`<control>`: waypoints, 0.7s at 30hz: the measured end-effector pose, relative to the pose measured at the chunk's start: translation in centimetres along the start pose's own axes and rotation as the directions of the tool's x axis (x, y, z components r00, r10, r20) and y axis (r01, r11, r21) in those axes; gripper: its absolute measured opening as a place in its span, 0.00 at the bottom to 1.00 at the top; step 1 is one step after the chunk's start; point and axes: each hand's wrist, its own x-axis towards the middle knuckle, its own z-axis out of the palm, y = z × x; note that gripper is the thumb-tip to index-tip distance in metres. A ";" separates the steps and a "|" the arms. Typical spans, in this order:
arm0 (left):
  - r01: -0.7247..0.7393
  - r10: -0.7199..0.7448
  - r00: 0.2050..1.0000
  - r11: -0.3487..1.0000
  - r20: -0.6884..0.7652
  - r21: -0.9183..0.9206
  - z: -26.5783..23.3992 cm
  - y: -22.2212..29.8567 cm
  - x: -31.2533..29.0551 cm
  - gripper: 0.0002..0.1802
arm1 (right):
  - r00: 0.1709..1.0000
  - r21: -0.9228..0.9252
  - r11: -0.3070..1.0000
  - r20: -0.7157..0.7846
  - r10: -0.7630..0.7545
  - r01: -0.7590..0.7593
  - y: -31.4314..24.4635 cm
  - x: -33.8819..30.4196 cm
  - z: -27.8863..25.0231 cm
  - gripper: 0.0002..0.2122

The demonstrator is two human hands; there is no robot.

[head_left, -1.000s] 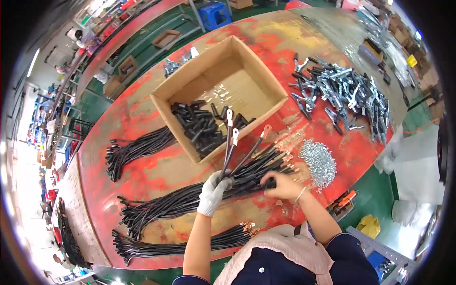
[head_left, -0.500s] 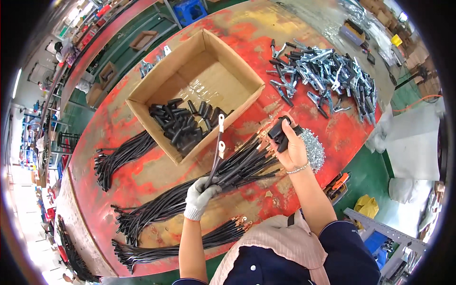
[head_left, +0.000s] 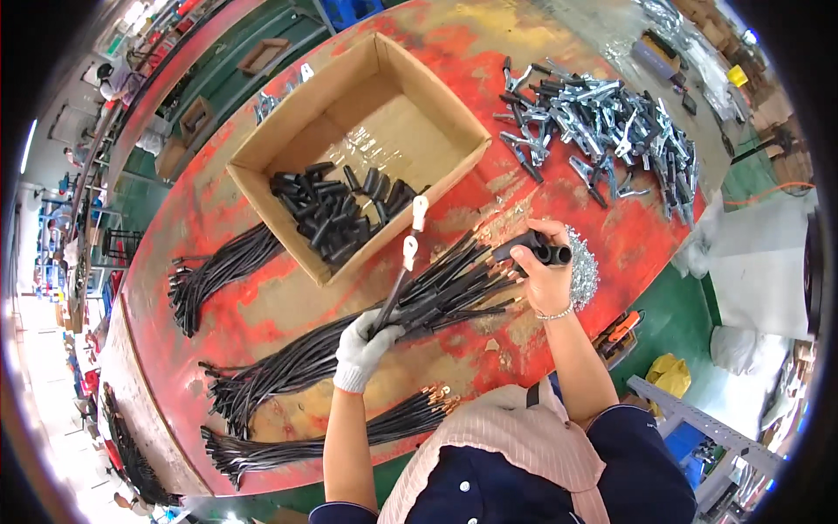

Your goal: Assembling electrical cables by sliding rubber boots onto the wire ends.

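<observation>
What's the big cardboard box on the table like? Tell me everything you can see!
The cardboard box is plain brown, with four walls and an open top. It sits turned cornerwise on the worn red table. Black sleeves lie heaped along its near side; shiny patches show on its bare floor. A metal lug overlaps its near rim in view, but I can't tell whether it touches.

L forearm (head_left: 350, 441) straight fwd, L hand (head_left: 364, 345) gloved, clenched; R forearm (head_left: 579, 362) angled fwd-L, R hand (head_left: 548, 281) bare, gripping.
</observation>
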 end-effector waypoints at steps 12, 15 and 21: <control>0.108 -0.102 0.989 0.993 0.109 -0.043 -0.5 0.8 0.6 0.13 | 0.925 0.382 0.843 0.127 0.358 -0.379 0.1 -2.0 -2.0 0.16; 0.089 -0.087 0.991 0.996 0.102 -0.017 -0.5 0.9 0.6 0.13 | 0.933 0.327 0.874 0.149 0.329 -0.360 0.3 -2.5 -1.6 0.17; -0.106 0.106 0.994 0.994 0.006 -0.024 0.8 -2.1 1.3 0.15 | 0.772 -0.006 0.797 0.244 0.587 -0.605 6.5 -9.1 5.4 0.13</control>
